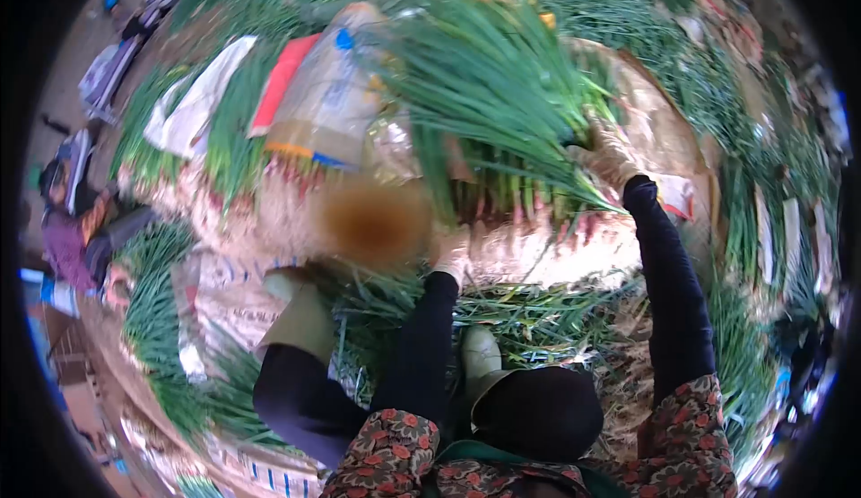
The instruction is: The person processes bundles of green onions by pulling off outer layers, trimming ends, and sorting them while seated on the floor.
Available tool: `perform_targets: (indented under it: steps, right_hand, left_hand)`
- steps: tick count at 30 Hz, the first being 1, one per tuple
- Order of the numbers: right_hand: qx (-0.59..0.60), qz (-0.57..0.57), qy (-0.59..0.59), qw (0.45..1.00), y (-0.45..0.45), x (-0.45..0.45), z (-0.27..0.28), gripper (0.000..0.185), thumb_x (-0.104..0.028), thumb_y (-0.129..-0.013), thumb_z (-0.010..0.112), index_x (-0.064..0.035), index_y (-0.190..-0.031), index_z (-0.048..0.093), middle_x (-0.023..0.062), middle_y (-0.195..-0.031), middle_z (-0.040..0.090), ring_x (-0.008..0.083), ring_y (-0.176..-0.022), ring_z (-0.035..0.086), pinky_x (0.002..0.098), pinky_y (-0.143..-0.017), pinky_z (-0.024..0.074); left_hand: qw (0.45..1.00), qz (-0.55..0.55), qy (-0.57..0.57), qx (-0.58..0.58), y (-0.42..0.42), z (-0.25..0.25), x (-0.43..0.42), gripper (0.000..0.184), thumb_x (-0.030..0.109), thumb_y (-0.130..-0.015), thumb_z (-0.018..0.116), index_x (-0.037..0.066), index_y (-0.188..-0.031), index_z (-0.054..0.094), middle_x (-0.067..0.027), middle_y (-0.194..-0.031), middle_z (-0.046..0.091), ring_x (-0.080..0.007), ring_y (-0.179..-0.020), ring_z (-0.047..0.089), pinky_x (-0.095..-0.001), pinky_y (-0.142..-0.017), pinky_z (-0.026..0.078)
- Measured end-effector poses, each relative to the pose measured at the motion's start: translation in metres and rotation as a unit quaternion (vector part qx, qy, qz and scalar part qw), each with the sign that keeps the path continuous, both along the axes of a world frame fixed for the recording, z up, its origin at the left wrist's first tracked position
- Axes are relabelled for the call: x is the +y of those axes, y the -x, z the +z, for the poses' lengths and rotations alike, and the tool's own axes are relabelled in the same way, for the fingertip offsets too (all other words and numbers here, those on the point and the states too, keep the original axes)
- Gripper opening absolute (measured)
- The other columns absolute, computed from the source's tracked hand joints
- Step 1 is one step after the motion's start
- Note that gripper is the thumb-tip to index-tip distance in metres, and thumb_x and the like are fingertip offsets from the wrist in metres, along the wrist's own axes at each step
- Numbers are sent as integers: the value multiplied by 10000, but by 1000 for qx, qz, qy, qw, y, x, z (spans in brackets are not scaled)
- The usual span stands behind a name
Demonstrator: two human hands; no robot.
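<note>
A large bunch of green onions (502,77) is in my right hand (614,155), which wears a pale glove and is closed around the stalks near their lower end. Its long leaves fan to the upper left, blurred by motion. My left hand (450,251), also gloved, is low beside the root ends of a row of green onions (516,195) lying on the ground. Its fingers are blurred and partly hidden, so its grip is unclear. A brown blurred spot (375,223) covers the area just left of it.
Woven sacks (327,95) and a red cloth (282,81) cover other onion bundles at the upper left. Loose leaves (538,314) lie around my boots (482,350). Another person (76,216) sits at the far left. More green onions (619,5) spread across the back.
</note>
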State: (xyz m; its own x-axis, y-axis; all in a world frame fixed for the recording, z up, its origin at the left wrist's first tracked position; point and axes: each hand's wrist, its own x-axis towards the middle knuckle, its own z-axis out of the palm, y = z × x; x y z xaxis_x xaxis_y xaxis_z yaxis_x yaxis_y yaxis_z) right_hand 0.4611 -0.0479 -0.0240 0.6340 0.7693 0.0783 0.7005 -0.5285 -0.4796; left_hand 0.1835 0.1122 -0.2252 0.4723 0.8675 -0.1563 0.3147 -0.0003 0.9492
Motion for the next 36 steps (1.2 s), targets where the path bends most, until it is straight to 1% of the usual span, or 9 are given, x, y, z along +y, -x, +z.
perform_targets:
  steps: [5,10,18,23,24,26,30,34,36]
  right_hand:
    - [-59,-62,-143,986,9,-61,44,593,-252,-812,661,-89,-1332,429,196,-1313,454,313,-1231,418,370,-1024,326]
    - [71,-132,-142,979,52,-133,41,450,-134,-809,657,-76,-1233,519,154,-1162,568,249,-1081,540,347,-903,439]
    - [-32,-150,84,985,115,-140,-29,603,-198,-762,668,-91,-1307,432,182,-1225,521,336,-1104,512,383,-949,404]
    - [-37,-209,-1,977,147,-158,35,270,-186,-868,534,-111,-1120,595,100,-783,665,273,-761,637,368,-705,489]
    - [65,-195,-169,964,145,-173,27,238,-196,-886,542,-79,-1082,612,74,-759,656,192,-727,621,320,-662,478]
    - [210,-202,-338,895,165,-193,50,204,-191,-912,527,-39,-1002,629,37,-732,641,109,-647,552,258,-585,434]
    - [404,-287,-448,744,190,-238,60,182,-217,-913,539,-61,-887,630,-41,-573,522,56,-384,343,200,-371,267]
    - [557,-182,-545,599,197,-259,48,249,-254,-908,536,-39,-1032,558,8,-687,580,102,-469,497,245,-426,429]
    - [592,-174,-540,572,206,-251,67,255,-232,-919,519,-30,-1069,561,46,-834,638,110,-585,559,228,-509,473]
  left_hand:
    - [928,-155,333,-68,17,17,30,214,87,-777,645,69,-950,521,-34,-612,497,-145,-438,490,-295,-417,452]
    - [917,-185,348,63,56,127,76,189,148,-825,607,33,-942,513,-20,-597,527,-132,-420,494,-267,-389,428]
    - [907,-197,369,-47,104,219,130,344,234,-871,546,67,-1172,539,-99,-1050,624,-243,-990,621,-387,-737,541]
    - [875,-184,374,-248,81,367,67,303,273,-867,598,96,-1111,565,-39,-963,597,-200,-860,603,-478,-818,529]
    - [835,-237,409,-281,75,384,50,201,215,-882,584,81,-1029,618,-27,-863,642,-128,-769,618,-277,-704,528]
    - [781,-203,484,-339,57,410,0,163,209,-895,566,79,-979,616,-38,-855,636,-131,-790,608,-276,-736,514]
    - [707,-292,498,-408,6,373,-59,136,141,-871,563,47,-968,585,-66,-1011,627,-190,-935,595,-475,-889,464]
    - [649,-346,559,-382,-21,291,-89,223,147,-877,560,48,-1076,568,-59,-1039,615,-220,-1007,583,-445,-885,479]
    - [729,-287,536,-315,-23,275,-101,292,166,-875,572,81,-1153,542,-51,-998,594,-246,-1017,579,-439,-882,480]
